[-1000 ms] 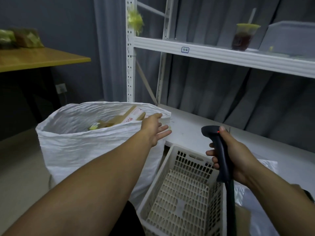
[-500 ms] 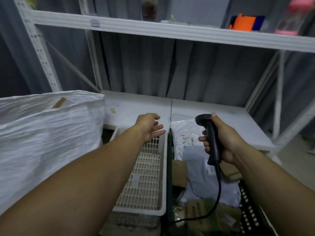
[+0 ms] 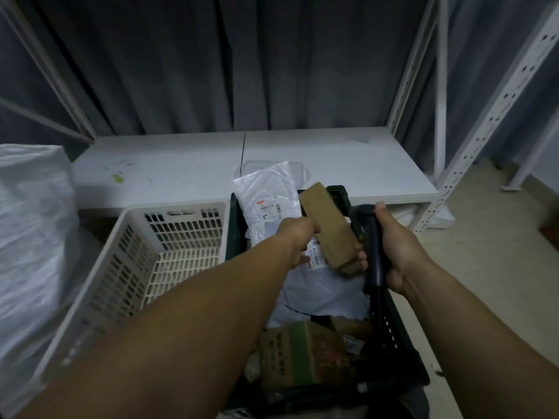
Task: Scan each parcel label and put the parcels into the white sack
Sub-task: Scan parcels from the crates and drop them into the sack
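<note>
My left hand grips a long brown cardboard parcel, lifted and tilted above the dark crate. Just right of it, my right hand holds the black barcode scanner by its handle, cable hanging down. Beneath them in the crate lie white poly-bag parcels with printed labels and a brown box with green print. The white sack stands at the far left, only its side showing.
An empty white plastic basket sits between the sack and the crate. Behind runs a low white shelf board with dark curtains beyond. White rack uprights stand at the right over a beige floor.
The view swung right and down from the sack to the crate. My left hand, empty and open before, now grips the brown parcel. The scanner stays in my right hand.
</note>
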